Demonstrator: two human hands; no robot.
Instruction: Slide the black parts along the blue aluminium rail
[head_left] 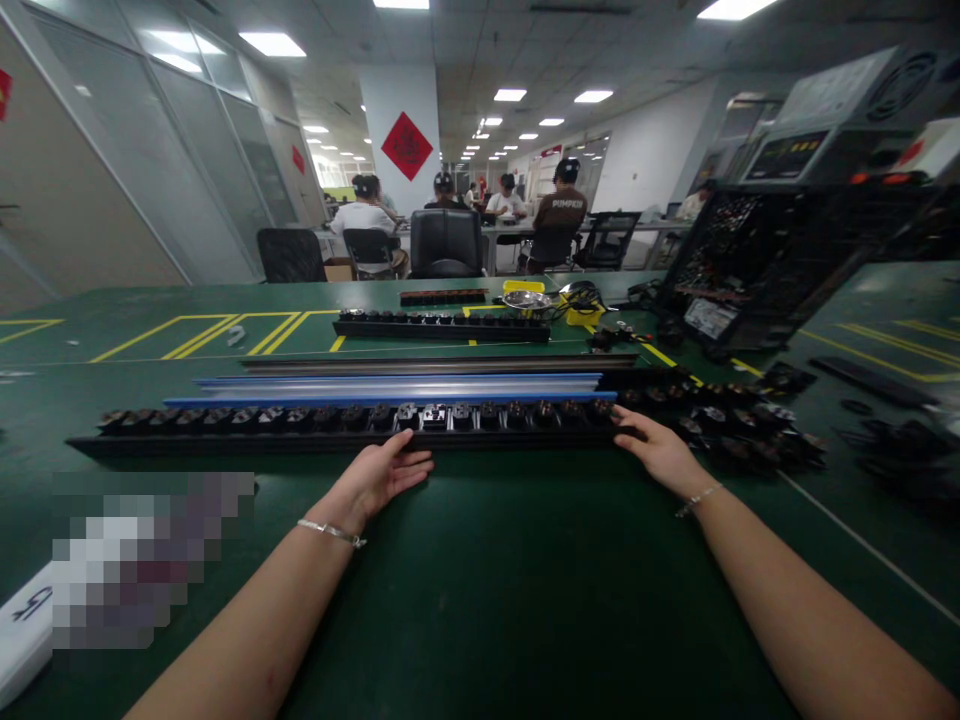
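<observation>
A long black rail (247, 440) lies across the green table, bearing a row of small black round-topped parts that look like keyboard switches. My left hand (386, 475) is at the rail's front side near its middle; the thumb rests against the upper edge, and the other fingers stretch out along the front. At the right end of the same rail, my right hand (656, 455) has its fingertips on the end, bent around it. Just behind lies a blue-edged strip (405, 385) with a shiny pale middle. Farther back runs a thin dark bar (442, 364).
Another black rail with parts (442, 327) lies farther back. Loose dark parts (742, 425) are heaped to the right, near an opened computer case (757, 260). A metal bowl (527, 300) stands at the back. A white object (26, 610), partly pixelated, is at lower left. People sit beyond.
</observation>
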